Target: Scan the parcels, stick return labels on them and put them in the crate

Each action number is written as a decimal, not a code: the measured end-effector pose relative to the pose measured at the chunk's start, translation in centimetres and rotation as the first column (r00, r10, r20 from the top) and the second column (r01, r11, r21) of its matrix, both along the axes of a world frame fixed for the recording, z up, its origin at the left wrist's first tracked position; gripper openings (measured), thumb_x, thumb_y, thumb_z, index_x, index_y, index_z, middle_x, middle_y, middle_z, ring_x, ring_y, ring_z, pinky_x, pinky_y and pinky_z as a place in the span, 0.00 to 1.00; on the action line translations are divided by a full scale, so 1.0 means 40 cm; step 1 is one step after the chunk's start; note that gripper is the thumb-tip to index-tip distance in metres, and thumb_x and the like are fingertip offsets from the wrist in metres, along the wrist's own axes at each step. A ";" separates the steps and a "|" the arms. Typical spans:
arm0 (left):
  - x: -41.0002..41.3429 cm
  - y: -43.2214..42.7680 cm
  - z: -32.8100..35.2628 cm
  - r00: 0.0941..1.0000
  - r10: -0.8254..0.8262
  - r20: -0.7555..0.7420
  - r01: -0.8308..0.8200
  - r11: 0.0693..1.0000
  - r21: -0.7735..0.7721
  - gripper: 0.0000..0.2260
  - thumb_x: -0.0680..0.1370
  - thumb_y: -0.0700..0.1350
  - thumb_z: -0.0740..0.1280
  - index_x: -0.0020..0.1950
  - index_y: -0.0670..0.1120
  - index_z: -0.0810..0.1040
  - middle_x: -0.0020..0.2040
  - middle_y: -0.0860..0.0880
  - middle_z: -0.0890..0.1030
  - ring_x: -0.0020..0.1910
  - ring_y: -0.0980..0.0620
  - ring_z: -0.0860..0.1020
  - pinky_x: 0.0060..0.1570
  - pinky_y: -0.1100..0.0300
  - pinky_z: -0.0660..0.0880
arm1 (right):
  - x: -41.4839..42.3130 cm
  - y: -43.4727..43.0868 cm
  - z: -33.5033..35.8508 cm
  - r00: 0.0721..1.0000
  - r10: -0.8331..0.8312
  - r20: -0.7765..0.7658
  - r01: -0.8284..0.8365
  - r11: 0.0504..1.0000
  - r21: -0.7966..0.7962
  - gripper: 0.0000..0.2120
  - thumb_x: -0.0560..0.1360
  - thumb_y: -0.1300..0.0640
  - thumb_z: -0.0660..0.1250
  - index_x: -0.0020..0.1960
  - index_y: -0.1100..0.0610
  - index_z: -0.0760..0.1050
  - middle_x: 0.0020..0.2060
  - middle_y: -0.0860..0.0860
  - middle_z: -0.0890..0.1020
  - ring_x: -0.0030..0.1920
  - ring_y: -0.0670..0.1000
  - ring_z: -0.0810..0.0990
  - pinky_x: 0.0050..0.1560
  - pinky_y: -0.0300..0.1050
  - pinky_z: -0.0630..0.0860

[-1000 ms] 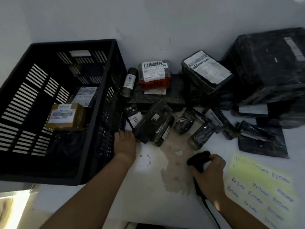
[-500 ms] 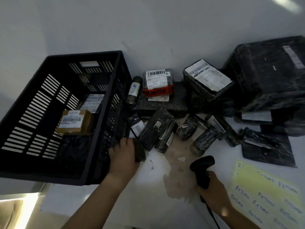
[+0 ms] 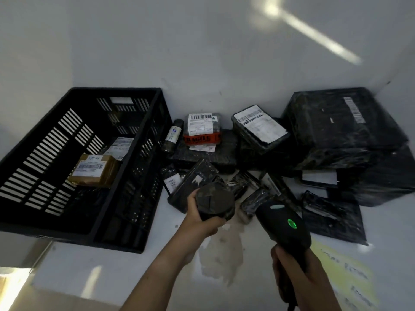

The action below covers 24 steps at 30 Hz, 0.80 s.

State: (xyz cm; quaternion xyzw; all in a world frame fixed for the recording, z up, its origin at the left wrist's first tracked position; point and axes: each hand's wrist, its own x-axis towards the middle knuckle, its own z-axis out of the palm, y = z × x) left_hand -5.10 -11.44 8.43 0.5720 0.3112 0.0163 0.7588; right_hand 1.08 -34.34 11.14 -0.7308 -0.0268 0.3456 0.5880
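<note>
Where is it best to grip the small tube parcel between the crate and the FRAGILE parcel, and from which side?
Probably its near end, from above: the tube parcel lies lengthwise toward the wall, with the crate and the FRAGILE parcel close on either side.

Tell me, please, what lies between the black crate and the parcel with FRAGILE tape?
In the head view, a dark tube-shaped parcel with a white label lies between the crate and the FRAGILE parcel.
</note>
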 end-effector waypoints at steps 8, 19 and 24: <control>0.024 -0.109 0.033 0.989 0.149 -0.019 -0.144 0.904 -0.402 0.25 0.73 0.58 0.75 0.64 0.45 0.79 0.44 0.47 0.79 0.38 0.54 0.74 0.33 0.62 0.70 | 0.002 -0.044 0.043 0.998 -0.026 0.049 0.018 0.987 0.160 0.26 0.69 0.37 0.74 0.57 0.55 0.79 0.38 0.60 0.84 0.32 0.57 0.78 0.37 0.49 0.73; 0.028 -0.053 0.058 0.956 -0.252 -0.149 0.232 0.962 -0.142 0.28 0.67 0.62 0.72 0.64 0.57 0.74 0.57 0.47 0.82 0.55 0.50 0.82 0.48 0.55 0.78 | 0.036 0.072 0.044 0.985 -0.036 0.166 0.015 0.992 0.127 0.14 0.79 0.46 0.61 0.58 0.52 0.77 0.36 0.57 0.79 0.29 0.53 0.76 0.32 0.44 0.76; 0.040 -0.010 0.059 0.957 -0.239 -0.162 0.221 0.968 -0.119 0.26 0.73 0.71 0.65 0.65 0.58 0.78 0.57 0.48 0.85 0.54 0.50 0.83 0.48 0.55 0.76 | 0.069 0.104 0.055 0.979 -0.105 0.176 0.072 0.981 0.181 0.12 0.82 0.49 0.60 0.61 0.47 0.79 0.42 0.52 0.84 0.41 0.52 0.84 0.39 0.43 0.80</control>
